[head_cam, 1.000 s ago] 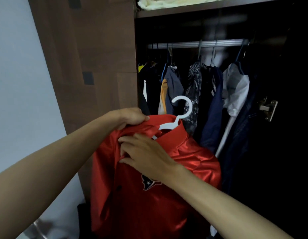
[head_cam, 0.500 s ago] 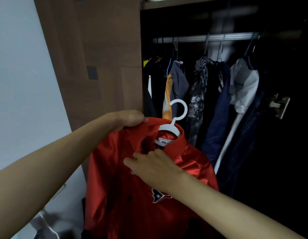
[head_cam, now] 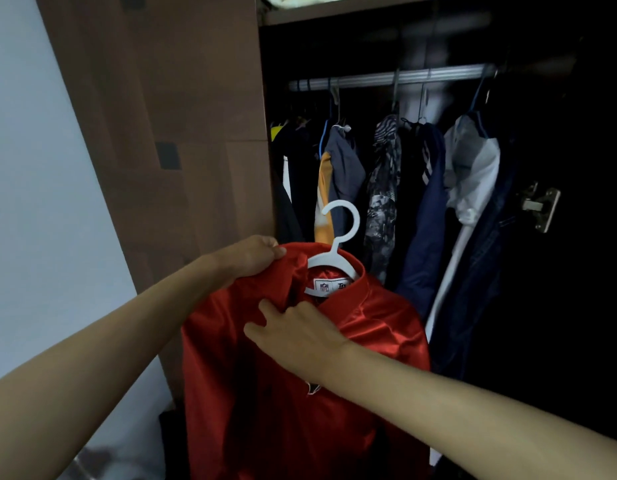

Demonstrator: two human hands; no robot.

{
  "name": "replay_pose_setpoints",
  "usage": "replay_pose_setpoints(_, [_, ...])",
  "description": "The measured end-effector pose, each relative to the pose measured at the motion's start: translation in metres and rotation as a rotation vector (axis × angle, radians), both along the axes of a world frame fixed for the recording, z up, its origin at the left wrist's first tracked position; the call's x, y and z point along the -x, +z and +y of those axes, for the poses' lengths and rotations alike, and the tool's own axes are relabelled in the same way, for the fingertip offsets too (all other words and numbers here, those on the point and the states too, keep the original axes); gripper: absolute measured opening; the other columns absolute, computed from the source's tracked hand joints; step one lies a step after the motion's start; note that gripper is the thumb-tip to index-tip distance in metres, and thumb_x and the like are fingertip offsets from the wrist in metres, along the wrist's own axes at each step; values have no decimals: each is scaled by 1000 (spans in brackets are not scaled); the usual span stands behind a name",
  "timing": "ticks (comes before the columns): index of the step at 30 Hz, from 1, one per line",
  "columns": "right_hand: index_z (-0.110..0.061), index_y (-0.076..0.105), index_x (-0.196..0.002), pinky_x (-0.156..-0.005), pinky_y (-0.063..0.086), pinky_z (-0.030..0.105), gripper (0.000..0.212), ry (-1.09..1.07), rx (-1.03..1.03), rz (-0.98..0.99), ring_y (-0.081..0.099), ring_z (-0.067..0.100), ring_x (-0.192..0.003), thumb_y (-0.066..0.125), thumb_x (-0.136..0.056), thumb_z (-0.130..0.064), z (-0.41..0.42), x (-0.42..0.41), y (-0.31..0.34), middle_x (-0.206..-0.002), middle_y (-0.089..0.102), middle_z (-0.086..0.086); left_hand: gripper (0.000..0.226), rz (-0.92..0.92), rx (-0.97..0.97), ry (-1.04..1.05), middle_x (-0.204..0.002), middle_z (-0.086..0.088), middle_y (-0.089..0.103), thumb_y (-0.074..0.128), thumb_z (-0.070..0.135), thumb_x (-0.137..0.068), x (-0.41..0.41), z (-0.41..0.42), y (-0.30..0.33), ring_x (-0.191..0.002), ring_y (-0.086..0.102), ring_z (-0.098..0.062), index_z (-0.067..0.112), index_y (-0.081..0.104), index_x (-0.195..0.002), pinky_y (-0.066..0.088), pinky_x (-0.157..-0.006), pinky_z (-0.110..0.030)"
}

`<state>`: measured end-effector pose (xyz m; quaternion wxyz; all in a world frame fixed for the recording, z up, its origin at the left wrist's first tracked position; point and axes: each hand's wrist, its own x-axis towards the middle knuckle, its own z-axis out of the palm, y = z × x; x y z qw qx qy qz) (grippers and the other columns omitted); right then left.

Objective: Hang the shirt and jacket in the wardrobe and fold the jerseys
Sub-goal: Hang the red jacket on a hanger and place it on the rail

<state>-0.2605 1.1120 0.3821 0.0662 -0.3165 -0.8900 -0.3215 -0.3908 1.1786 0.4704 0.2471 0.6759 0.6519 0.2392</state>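
A shiny red jacket (head_cam: 379, 327) hangs on a white plastic hanger (head_cam: 338, 244) in front of the open wardrobe. Its collar stands open and shows a white label. My left hand (head_cam: 253, 254) grips the jacket's left shoulder at the collar and holds it up. My right hand (head_cam: 296, 332) lies on the front of the jacket just below the collar, fingers pinching the fabric edge. The hanger's hook is free, well below the metal rail (head_cam: 386, 77).
Several garments hang from the rail: a grey and orange top (head_cam: 338, 168), a patterned scarf (head_cam: 385, 188), a navy jacket (head_cam: 428, 216), a white shirt (head_cam: 473, 174). The brown wardrobe side panel (head_cam: 182, 133) stands at the left. A door hinge (head_cam: 540, 206) juts out at the right.
My right hand slid down from the collar to the jacket front, and the collar opened to show the label. The hanger and jacket sit straighter.
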Motion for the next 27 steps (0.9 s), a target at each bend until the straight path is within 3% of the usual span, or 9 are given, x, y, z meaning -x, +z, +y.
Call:
replay_pose_setpoints(4, [-27,68,-114,-51,29,31,50,-79,-8,0,68,21,-56,28,-87,-16,-7,-1,-3,-119,68,18,32,-23,-2,10,-72,1,58,47,27,-106,3,-2,0,-61,53,-9,18,55,-76,40,-55,-22])
replay_pose_setpoints(7, [-31,75,-74,-48,18,25,14,-223,62,112,56,13,-36,72,-63,-38,-19,9,-4,-69,73,10,33,-9,-12,14,-70,1,57,49,28,-105,4,-1,0,-60,51,-10,19,54,-73,39,-56,-23])
replay_pose_setpoints(8, [-27,75,-69,-47,17,24,25,-250,70,157,53,13,-34,84,-47,-35,-14,13,-11,-54,66,7,34,-4,-19,15,-70,1,57,50,28,-104,4,0,0,-60,51,-10,18,54,-73,39,-57,-23])
replay_pose_setpoints(12, [-19,75,-71,-46,19,23,33,-273,104,347,55,17,-33,86,-40,-23,-7,18,-4,-43,57,4,34,51,-52,21,-73,1,56,49,27,-105,2,3,2,-64,50,-10,18,54,-73,39,-59,-21])
replay_pose_setpoints(14, [-19,74,-106,-50,29,29,41,-354,224,305,69,23,-57,81,-66,-25,-17,11,8,-80,71,14,34,73,-79,38,-73,2,54,48,26,-105,2,5,4,-65,49,-9,18,53,-72,37,-57,-20])
replay_pose_setpoints(16, [-12,45,-144,-69,44,40,50,-362,290,278,69,39,-101,55,-96,-11,-17,1,6,-137,50,30,33,85,-99,55,-71,2,52,48,25,-105,3,6,6,-67,49,-12,17,52,-73,35,-55,-20])
replay_pose_setpoints(18, [-9,33,-150,-84,45,44,53,-373,466,264,62,43,-115,49,-99,-6,-26,-2,12,-151,32,31,29,90,-100,59,-70,2,52,48,24,-105,4,6,6,-69,49,-14,14,54,-78,35,-55,-20])
replay_pose_setpoints(23, [-14,40,-145,-73,36,38,47,-360,272,283,65,38,-111,47,-100,-6,-20,-17,3,-134,54,17,35,38,-87,76,-68,1,53,50,24,-104,11,7,2,-59,46,-10,17,52,-70,35,-54,-22])
replay_pose_setpoints(27, [-30,76,-94,-47,23,27,33,-430,56,303,67,22,-46,68,-69,-10,-8,-26,5,-80,69,3,34,-41,-86,82,-66,0,53,51,23,-104,14,3,7,-56,45,-11,18,52,-70,35,-52,-22])
